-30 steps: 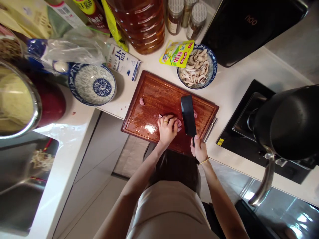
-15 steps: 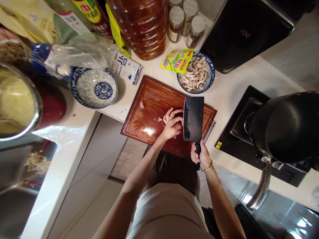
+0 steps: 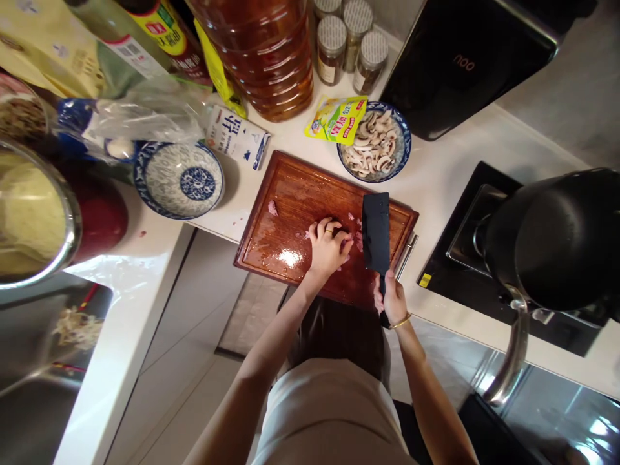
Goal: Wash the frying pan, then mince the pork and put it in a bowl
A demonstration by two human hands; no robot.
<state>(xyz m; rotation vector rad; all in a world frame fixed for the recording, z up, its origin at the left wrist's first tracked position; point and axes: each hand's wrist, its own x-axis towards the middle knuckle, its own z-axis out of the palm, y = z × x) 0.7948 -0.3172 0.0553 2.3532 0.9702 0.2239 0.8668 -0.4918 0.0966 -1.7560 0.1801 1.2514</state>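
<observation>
My right hand (image 3: 393, 300) grips the black handle of a cleaver (image 3: 376, 231), whose broad dark blade is over the right part of a wooden cutting board (image 3: 285, 187). To the left of the blade, my left hand (image 3: 329, 248) has its fingers bent down at small pink pieces of meat (image 3: 359, 241). Its fingertips seem to pinch some of the meat; the palm hides part of it. A separate scrap of meat (image 3: 272, 207) lies on the board's left side. The board looks wet and shiny.
Behind the board stand a bowl of sliced mushrooms (image 3: 375, 152), a yellow packet (image 3: 334, 123) and a salt packet (image 3: 237, 137). A patterned bowl (image 3: 197, 184) sits left, near a red pot (image 3: 99, 213). To the right, a black pan (image 3: 557, 239) rests on the stove, its handle jutting forward.
The cleaver has shifted slightly right and its blade looks narrower, turned more edge-on. My left hand has drawn back left from the blade, uncovering meat pieces between them.
</observation>
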